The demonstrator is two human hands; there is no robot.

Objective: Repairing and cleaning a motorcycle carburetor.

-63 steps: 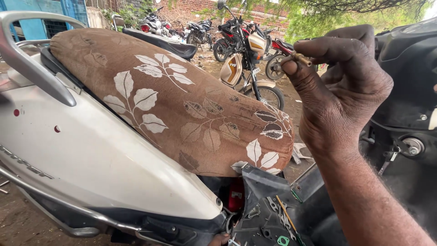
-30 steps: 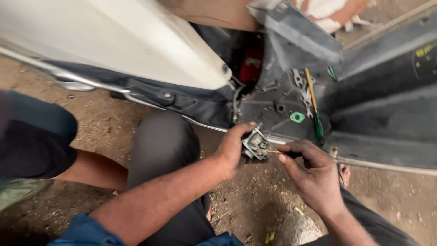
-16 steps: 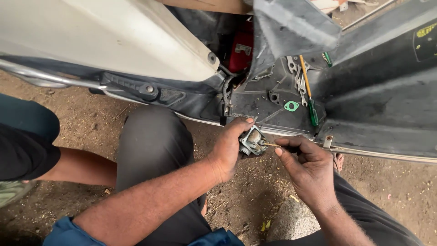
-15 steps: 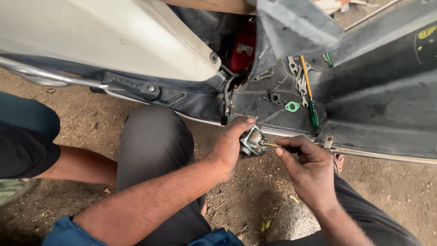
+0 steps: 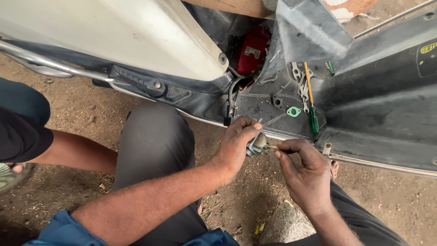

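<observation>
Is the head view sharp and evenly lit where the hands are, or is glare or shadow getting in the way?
Head view: soft, even daylight, no hard shadows; the left hand, right hand and small grey metal part between them look sharp; the white scooter side panel is bright but not blown out; the red box sits in shade.

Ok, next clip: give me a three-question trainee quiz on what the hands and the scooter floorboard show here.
1. True or false: the left hand grips a small metal part.
2. What does the right hand pinch? A) a small thin piece at the part B) a hammer C) a rag
3. Fill in: the screwdriver on the scooter floorboard has a ___ handle.

Key: 1 true; 2 A; 3 green.
</observation>
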